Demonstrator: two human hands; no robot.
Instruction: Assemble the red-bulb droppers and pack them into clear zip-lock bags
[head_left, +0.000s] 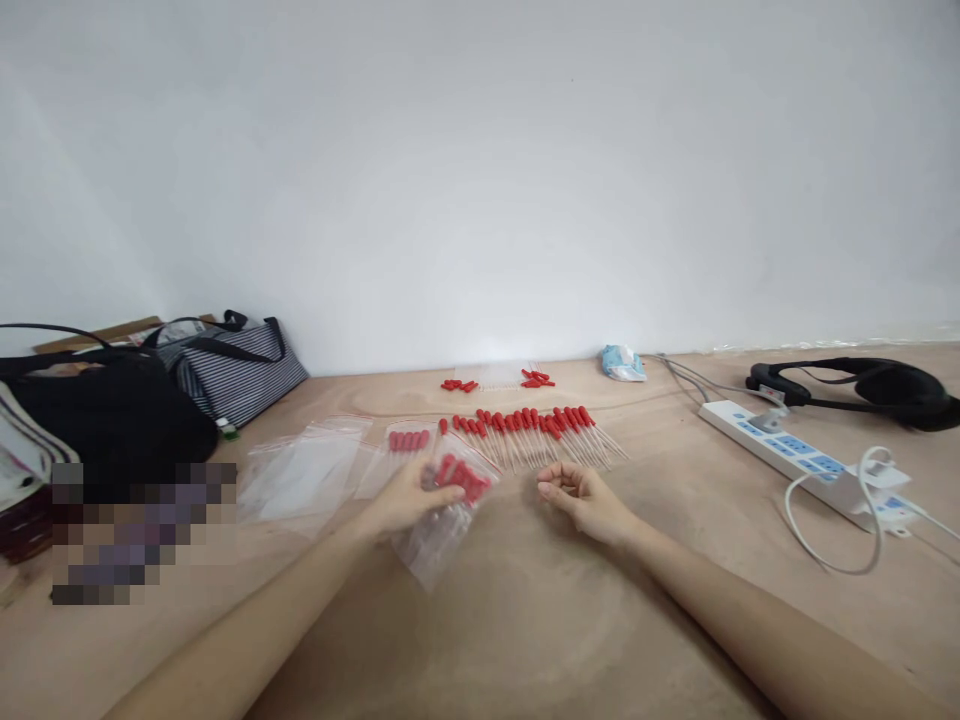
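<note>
My left hand [411, 494] grips a clear zip bag [450, 510] that holds several red-capped glass droppers, thumb pressed on its top. My right hand [581, 497] hovers just right of the bag, fingers curled in, with nothing visible in them. Behind both hands a row of several red-capped droppers [536, 432] lies side by side on the wooden table [525, 610]. A second filled bag [405, 445] lies left of the row. Farther back sit two small heaps of loose red caps [499, 381] beside clear tubes.
Empty clear zip bags [300, 475] lie to the left. A black bag [105, 415] and a striped bag [229, 365] stand at the far left against the white wall. At right are a white power strip [802, 460] with cable, a black headset [862, 385] and a tissue pack [622, 362].
</note>
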